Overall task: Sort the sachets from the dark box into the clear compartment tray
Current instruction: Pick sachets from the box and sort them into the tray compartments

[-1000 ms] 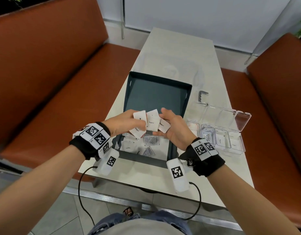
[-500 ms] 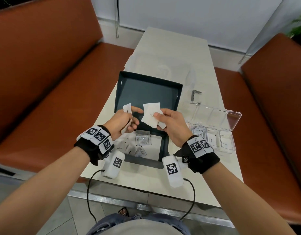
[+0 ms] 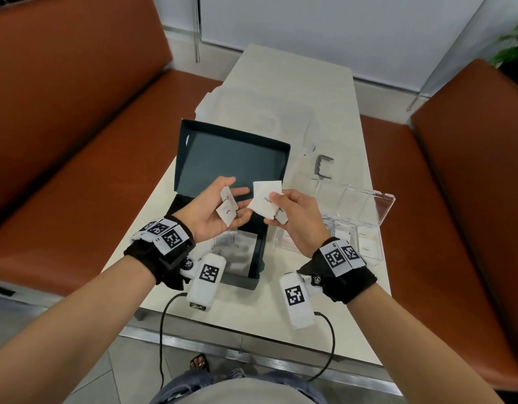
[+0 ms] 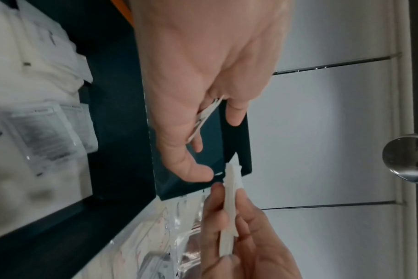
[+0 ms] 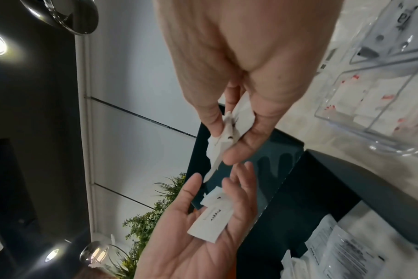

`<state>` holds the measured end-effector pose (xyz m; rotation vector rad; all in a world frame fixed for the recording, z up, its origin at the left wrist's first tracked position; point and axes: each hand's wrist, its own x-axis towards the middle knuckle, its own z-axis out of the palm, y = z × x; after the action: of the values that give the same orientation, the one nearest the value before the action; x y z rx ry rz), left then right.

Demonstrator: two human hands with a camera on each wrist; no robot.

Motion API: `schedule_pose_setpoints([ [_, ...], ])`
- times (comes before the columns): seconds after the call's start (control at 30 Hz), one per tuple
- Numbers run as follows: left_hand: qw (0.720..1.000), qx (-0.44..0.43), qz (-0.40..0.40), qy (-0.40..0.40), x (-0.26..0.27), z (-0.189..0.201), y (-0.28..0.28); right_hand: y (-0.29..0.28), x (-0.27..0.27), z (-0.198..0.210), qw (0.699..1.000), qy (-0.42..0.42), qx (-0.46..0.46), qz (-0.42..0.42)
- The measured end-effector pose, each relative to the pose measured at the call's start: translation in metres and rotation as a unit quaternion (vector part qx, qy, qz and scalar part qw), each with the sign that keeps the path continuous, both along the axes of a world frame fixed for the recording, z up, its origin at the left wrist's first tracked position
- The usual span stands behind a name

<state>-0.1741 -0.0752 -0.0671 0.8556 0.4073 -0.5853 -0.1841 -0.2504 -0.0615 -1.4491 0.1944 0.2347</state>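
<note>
Over the dark box (image 3: 222, 153), the left hand (image 3: 215, 209) lies spread, palm up, under two small sachets (image 3: 227, 211), while at its 3 o'clock the right hand (image 3: 295, 220) pinches a sugar sachet (image 3: 263, 204).

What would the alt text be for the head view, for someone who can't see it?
Over an open dark box on a pale table, the left hand cradles small white sachets in its upturned palm while the right hand pinches a larger white sachet printed Sugar. A clear compartment tray, lid open, sits right of the box.
</note>
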Motion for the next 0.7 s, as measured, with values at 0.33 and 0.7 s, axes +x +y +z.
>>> schedule_pose_setpoints([
  [0.33, 0.991, 0.000, -0.079, -0.109, -0.008, 0.003, -0.059, -0.004, 0.002, 0.008, 0.992, -0.051, -0.114, 0.001],
  [0.7, 0.996, 0.030, -0.044, -0.076, -0.001, 0.004, -0.079, -0.044, 0.011, 0.020, 0.910, -0.175, -0.353, 0.127],
])
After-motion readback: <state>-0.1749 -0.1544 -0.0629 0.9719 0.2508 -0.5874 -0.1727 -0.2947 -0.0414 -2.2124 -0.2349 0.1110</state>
